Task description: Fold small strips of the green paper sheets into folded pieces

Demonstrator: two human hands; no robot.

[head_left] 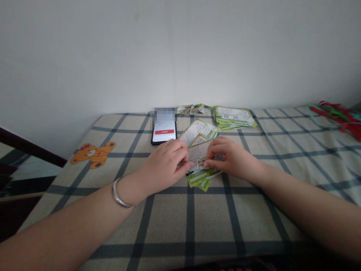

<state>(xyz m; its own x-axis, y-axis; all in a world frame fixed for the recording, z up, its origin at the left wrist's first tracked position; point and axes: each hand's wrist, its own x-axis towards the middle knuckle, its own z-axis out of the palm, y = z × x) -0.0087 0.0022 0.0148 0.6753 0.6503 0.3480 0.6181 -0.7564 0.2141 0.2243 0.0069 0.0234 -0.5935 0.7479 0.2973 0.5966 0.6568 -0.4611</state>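
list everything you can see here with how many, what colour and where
fanned leaflets: several, green and white, under and between the hands
stacked leaflets: one pile, green and white, back of table, right of centre
crumpled or folded papers: count unclear, green and white, by the wall
phone: one, black edge, lit screen, behind the left hand
bear figure: one, orange-brown, table's left side
tangled bundle: one, red and green, far right
checked cloth: one, beige and dark blue-grey, over the table
wall: one, pale grey, behind
bracelet: one, silver, left wrist
left hand: one, bare, at the fanned leaflets
right hand: one, bare, at the fanned leaflets
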